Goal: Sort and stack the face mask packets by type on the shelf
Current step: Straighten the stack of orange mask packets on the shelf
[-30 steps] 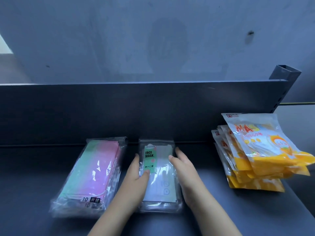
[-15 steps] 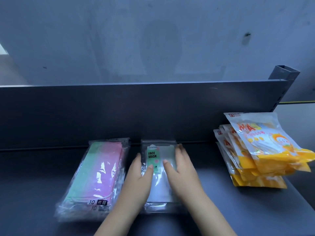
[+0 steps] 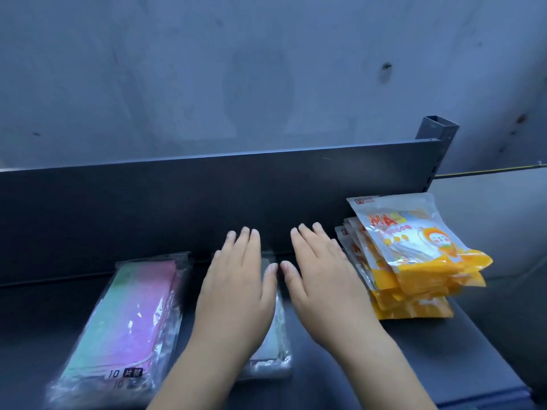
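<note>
Both hands are out flat, palms down, over the middle of the dark shelf (image 3: 429,350). The left hand (image 3: 236,288) covers most of the clear packet stack (image 3: 275,347) in the center, so only its right edge and near end peek out from under the palm. The right hand (image 3: 322,279) is just beside it, thumbs nearly touching, over the shelf between that stack and the yellow ones. Fingers on both hands are stretched out straight and close together, not gripping anything; can't tell if the palms actually press down or just float above.

Over on the left lies the pink and green packet stack (image 3: 127,327), flat, with "10" printed on the near end. On the right is the yellow packet stack (image 3: 414,261), a bit messy and fanned, the top one tilted up against the shelf's back panel (image 3: 148,208).
</note>
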Demonstrator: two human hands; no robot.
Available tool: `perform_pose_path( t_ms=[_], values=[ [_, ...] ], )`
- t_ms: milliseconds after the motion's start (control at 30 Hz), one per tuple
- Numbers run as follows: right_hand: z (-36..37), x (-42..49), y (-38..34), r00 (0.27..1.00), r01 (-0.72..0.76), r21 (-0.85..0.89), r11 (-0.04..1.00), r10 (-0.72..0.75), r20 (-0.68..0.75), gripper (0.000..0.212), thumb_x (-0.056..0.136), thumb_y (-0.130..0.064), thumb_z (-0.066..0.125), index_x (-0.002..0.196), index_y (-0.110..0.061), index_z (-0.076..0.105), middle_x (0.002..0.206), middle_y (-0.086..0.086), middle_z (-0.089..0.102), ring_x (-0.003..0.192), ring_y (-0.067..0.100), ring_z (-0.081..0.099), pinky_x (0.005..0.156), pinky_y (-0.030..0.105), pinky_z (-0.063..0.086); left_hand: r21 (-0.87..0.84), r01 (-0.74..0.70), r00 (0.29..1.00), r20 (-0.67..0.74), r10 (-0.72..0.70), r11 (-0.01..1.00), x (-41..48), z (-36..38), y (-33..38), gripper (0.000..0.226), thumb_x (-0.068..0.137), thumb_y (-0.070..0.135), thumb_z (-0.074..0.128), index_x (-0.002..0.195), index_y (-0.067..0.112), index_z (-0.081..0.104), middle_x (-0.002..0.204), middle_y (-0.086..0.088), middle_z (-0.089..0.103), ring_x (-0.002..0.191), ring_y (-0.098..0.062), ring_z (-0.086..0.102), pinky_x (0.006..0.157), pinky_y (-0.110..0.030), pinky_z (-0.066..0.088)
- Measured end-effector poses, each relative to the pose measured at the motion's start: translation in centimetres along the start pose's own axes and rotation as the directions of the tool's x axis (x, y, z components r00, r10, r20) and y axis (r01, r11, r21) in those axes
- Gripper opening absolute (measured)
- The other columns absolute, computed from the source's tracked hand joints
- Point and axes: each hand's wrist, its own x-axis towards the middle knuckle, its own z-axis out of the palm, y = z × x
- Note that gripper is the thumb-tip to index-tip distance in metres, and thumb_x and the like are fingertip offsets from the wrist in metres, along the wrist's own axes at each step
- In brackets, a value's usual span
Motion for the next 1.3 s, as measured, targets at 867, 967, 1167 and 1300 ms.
perform_pose_path(
  t_ms=[867,967,1167,1300],
  values=[
    [-10.4,2.3,23.5,0.732,-0.671,0.49,0.556,0.6,0.322,0.044,0.097,-0.055,0.052,0.132,-0.029,0.061,0.132,0.002,0.068,0.117,0.025,0.064,0.106,0.043,0.051,-0.584,0.212,0.977,0.129,-0.169,0.784,7.6,11.4,18.4,0.079,0.083,0.064,0.056,0.154,0.042,0.03,0.153,0.007,0.048,0.141,-0.019,0.048,0.114,-0.052,0.044],
    [-7.6,2.7,25.3,0.719,-0.681,0.572,0.458,0.568,0.401,0.065,0.08,-0.069,0.052,0.133,-0.033,0.059,0.123,-0.004,0.072,0.111,0.025,0.07,0.102,0.048,0.056,-0.745,0.293,0.956,0.203,-0.214,0.6,7.5,11.7,18.3,0.067,0.093,0.044,0.067,0.147,0.051,0.03,0.14,0.016,0.056,0.125,-0.009,0.061,0.1,-0.033,0.055],
    [-4.9,2.9,25.6,0.682,-0.714,0.631,0.301,0.502,0.532,0.088,0.068,-0.081,0.053,0.138,-0.028,0.058,0.127,0.002,0.073,0.112,0.03,0.072,0.102,0.052,0.057,-0.84,0.401,0.913,0.331,-0.24,0.366,6.5,11.6,17.0,0.053,0.106,0.032,0.057,0.146,0.053,0.03,0.127,0.018,0.064,0.098,-0.002,0.075,0.071,-0.017,0.059],
    [-4.9,2.9,23.0,0.669,-0.726,0.639,0.254,0.472,0.574,0.075,0.081,-0.075,0.053,0.137,-0.026,0.059,0.118,0.004,0.078,0.101,0.03,0.078,0.095,0.052,0.061,-0.853,0.407,0.907,0.337,-0.252,0.325,5.9,10.4,15.4,0.051,0.107,0.034,0.053,0.148,0.054,0.032,0.125,0.02,0.066,0.096,-0.002,0.076,0.072,-0.021,0.06]
  ],
)
